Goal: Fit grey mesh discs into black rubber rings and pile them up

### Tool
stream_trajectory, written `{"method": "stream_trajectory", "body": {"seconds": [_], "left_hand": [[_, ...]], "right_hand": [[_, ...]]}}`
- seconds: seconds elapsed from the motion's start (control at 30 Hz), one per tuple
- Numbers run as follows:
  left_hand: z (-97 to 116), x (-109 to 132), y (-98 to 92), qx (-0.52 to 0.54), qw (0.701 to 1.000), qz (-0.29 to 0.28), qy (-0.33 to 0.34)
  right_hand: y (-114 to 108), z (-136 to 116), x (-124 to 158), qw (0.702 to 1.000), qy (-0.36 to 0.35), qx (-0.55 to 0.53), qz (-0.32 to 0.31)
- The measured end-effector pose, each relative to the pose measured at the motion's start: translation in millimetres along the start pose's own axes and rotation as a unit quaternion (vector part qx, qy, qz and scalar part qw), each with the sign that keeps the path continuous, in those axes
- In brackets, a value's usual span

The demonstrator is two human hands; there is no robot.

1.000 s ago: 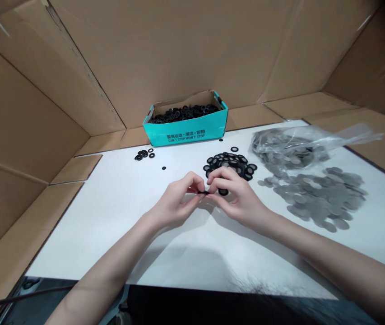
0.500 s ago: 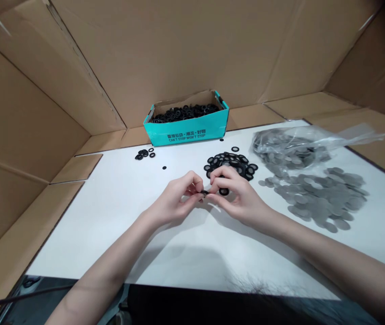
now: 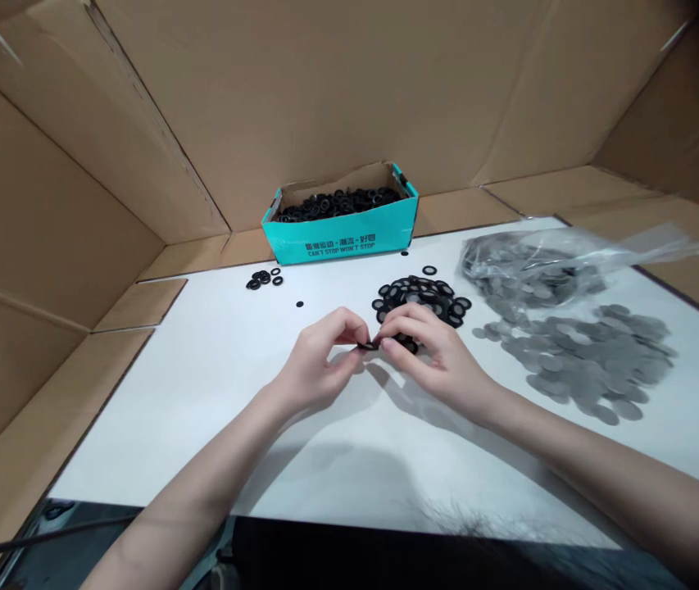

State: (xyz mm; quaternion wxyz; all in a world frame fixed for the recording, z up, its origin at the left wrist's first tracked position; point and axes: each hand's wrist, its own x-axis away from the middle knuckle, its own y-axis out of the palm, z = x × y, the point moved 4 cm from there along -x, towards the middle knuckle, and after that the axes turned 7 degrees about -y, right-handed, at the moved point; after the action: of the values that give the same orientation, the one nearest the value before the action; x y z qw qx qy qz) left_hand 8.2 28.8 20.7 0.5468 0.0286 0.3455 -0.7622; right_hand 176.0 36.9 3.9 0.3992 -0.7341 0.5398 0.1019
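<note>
Between my two hands, above the white table, is a small black rubber ring washer point(image 3: 368, 346). My left hand point(image 3: 323, 359) pinches it between thumb and fingers. From the other side, my right hand point(image 3: 432, 351) closes its thumb and fingertips on the ring's right edge. Whether a mesh disc sits in this ring I cannot tell. Just behind my right hand lies a heap of black rings with grey centres point(image 3: 414, 291), partly covered by the fingers. Flat grey mesh discs point(image 3: 595, 360) are spread to the right of that hand.
A turquoise box point(image 3: 346, 238) full of black rings stands at the back. Several loose rings point(image 3: 265, 279) lie left of it. A clear plastic bag point(image 3: 533, 262) of grey discs rests at the back right. Cardboard walls point(image 3: 324, 90) enclose the white tabletop point(image 3: 201, 377).
The ring has tilted flatter in my left fingers. My right fingers have shifted on its edge and moved slightly apart from the left ones. The piles look unchanged.
</note>
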Motion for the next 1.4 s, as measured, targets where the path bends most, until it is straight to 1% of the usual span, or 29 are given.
{"method": "stream_trajectory", "body": {"seconds": [0.1,0.17,0.23,0.3,0.4,0.5,0.6,0.7,0.8,0.9,1.1,1.23,1.4], "left_hand": [[4,1,-1.3,-0.059,0.994,0.043,0.082],[6,2,-0.8,-0.083,0.988,0.057,0.12],[8,3,0.7,-0.092,0.984,0.056,0.139],[9,4,1.9,-0.089,0.985,0.047,0.142],[9,4,0.8,-0.044,0.991,0.042,0.116],[7,3,-0.5,0.023,0.998,0.035,0.048],[4,3,1.8,0.048,0.998,0.019,-0.02],[1,3,4.7,0.074,0.995,0.015,-0.063],[-1,2,5.8,0.095,0.993,0.022,-0.073],[0,1,5.9,0.107,0.992,0.007,-0.068],[0,0,4.3,0.114,0.99,-0.031,-0.081],[-1,1,5.4,0.118,0.988,-0.008,-0.101],[-1,1,9.3,0.117,0.983,0.021,-0.138]], "right_hand": [[1,3,0,0.998,0.044,-0.048,-0.015],[4,5,-1,0.994,0.065,-0.08,-0.035],[6,6,-1,0.991,0.08,-0.105,-0.039],[7,7,-1,0.989,0.089,-0.117,-0.032],[5,6,-1,0.99,0.085,-0.111,-0.015],[2,3,-2,0.993,0.07,-0.092,0.001],[1,1,-2,0.994,0.06,-0.087,0.002],[0,0,-2,0.996,0.044,-0.079,0.006],[0,-2,-1,0.998,0.018,-0.059,0.02],[0,-4,0,0.998,0.0,-0.05,0.025],[0,-3,-1,0.998,0.007,-0.061,0.004],[0,0,-2,0.997,0.012,-0.072,-0.002],[1,1,-2,0.998,-0.002,-0.07,0.002]]}}
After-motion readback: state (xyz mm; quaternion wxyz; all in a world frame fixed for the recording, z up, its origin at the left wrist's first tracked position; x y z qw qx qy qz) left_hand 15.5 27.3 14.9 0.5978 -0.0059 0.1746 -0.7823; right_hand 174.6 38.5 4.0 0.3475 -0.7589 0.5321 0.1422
